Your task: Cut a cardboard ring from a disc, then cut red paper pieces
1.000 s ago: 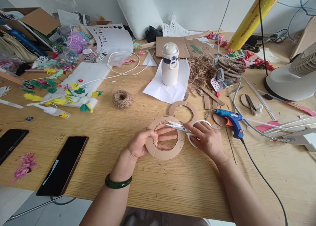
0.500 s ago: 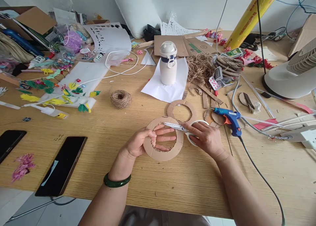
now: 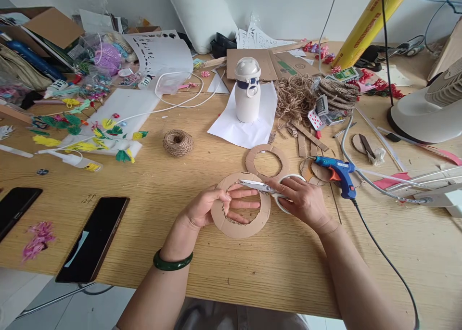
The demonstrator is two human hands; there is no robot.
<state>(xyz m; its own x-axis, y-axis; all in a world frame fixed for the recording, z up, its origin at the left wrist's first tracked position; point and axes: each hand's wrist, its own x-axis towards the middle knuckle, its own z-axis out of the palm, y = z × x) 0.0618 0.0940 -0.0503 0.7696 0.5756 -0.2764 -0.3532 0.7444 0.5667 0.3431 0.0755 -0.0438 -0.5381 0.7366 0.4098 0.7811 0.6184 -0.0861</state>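
Head view: left hand (image 3: 205, 207) clamped on a cardboard ring (image 3: 240, 230), low over the near middle of the wooden table (image 3: 162, 185); thumb on the ring's left side, remaining fingers spread behind, visible through the ragged-edged opening. Dark green bangle (image 3: 173, 261) on the left forearm. Right hand (image 3: 306, 202) wrapped around the white handles of scissors (image 3: 267, 188), blades pointing left across the ring's upper part, tips over the opening; gap between blades too small to tell. Just beyond, flat on the wood, a second ring (image 3: 250, 161); contact with the first impossible to tell. Right of it, blue glue gun (image 3: 335, 170) among cardboard scraps. Farther back, white bottle (image 3: 247, 101) upright on white paper (image 3: 224, 129); to its left, twine ball (image 3: 178, 144).
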